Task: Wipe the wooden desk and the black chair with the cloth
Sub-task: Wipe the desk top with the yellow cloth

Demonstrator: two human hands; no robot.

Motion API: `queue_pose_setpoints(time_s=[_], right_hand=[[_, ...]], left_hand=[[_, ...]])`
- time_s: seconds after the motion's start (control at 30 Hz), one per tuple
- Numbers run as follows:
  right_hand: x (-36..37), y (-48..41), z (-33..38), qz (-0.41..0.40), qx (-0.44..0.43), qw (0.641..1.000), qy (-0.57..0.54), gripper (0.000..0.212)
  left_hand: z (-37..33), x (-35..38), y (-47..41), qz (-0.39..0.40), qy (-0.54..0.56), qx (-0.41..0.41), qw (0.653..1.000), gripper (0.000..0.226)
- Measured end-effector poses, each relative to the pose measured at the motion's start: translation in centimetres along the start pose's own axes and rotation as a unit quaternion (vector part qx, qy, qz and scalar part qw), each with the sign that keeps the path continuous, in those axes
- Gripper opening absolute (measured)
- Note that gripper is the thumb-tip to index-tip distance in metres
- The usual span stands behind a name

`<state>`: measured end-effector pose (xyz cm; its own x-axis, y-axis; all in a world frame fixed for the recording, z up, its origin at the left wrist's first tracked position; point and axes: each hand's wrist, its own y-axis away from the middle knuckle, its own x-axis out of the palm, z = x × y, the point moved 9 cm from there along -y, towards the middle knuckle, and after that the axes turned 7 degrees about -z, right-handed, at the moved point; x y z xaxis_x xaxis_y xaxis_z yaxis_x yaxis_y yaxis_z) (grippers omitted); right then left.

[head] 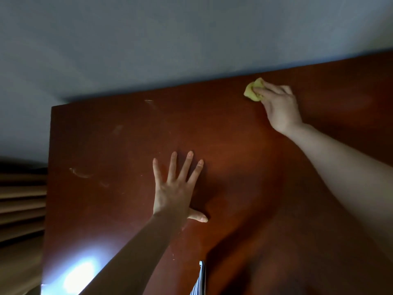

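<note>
curtain: brown pleats hang just beside the tabletop's left edge.
glare: a bright patch of light lies on the wood near the near left corner.
marks: pale smears and scuffs show on the left part of the tabletop, some nearer the far edge.
left hand: the left hand lies flat about the middle, fingers straight and spread, grip wide and holding nothing; it looks like a brace.
striped fabric: a strip shows at the near edge, probably clothing.
right hand: the right hand reaches toward the far edge, right of the middle, grip closed round the cloth.
cloth: the bunched yellow cloth is pressed on the wood just short of the far edge.
progress: the desk wipe looks under way, and the marks at the left suggest that side is left to do. the black chair is out of view, so its state cannot be told.
</note>
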<state>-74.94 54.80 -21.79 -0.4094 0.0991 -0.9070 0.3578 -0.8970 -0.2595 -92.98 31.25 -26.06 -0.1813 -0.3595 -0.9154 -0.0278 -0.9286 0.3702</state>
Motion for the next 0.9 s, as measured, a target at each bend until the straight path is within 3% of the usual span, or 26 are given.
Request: queue_pose_setpoints(time_s=[0.17, 0.37, 0.53, 0.7, 0.9], right_hand=[[2.4, -2.2, 1.5, 0.020, 0.073, 0.996, 0.042, 0.038], [3.3, 1.0, 6.4, 0.078, -0.067, 0.994, 0.039, 0.040], [3.2, 6.6, 10.1, 0.116, -0.123, 0.985, 0.046, 0.042], [2.7, 12.1, 12.5, 0.142, -0.124, 0.981, 0.039, 0.043], [1.6, 18.9, 14.4, 0.150, -0.091, 0.984, 0.036, 0.044]], left_hand=[[0.0, -0.3, -0.3, 0.006, -0.023, -0.003, 1.000, 0.141], [-0.6, -1.0, -0.3, 0.028, -0.070, -0.008, 0.997, 0.140], [-1.1, -1.4, 1.4, 0.020, -0.042, -0.013, 0.999, 0.132], [-1.5, -0.9, 5.2, 0.022, 0.015, -0.044, 0.999, 0.125], [-1.5, -0.1, 9.7, 0.033, 0.047, -0.025, 0.998, 0.122]])
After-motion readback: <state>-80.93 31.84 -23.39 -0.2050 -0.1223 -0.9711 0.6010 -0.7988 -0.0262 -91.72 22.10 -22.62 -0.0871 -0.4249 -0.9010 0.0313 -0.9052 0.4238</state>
